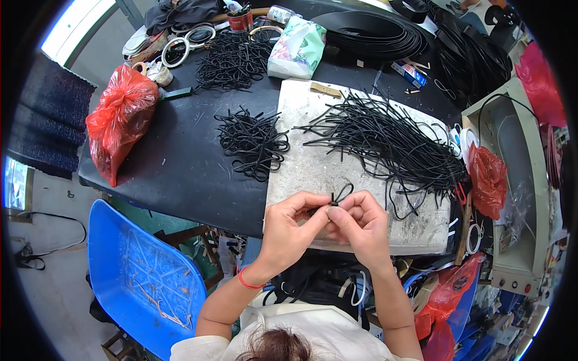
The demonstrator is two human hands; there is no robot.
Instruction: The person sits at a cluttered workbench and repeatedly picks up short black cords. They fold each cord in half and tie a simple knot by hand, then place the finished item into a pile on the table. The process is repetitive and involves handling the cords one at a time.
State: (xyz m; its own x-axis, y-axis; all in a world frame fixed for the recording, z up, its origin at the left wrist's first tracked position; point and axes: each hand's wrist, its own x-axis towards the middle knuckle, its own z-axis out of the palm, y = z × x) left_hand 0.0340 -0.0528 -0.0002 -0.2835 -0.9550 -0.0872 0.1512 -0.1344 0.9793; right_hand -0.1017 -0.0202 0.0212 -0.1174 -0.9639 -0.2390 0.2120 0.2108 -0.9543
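Over the near part of the pale slab (301, 174), both my hands pinch one short black cord (346, 191), whose small loop sticks up between the fingertips. My left hand (295, 222) grips it with thumb and forefinger. Thumb and fingers of my right hand (360, 225) close on it from the other side, and they hide most of it. Farther off on the slab lies a large heap of loose straight black cords (385, 141). To the left, partly on the slab's edge, sits a smaller pile of looped black cords (253, 143).
A bigger pile of looped cords (232, 60) lies farther back on the black table (186, 141). Around it are a red plastic bag (123, 114), a floral tissue pack (298, 48) and coiled black strips (373, 36). A blue tub (144, 271) stands below left; a grey metal frame (512, 180) stands right.
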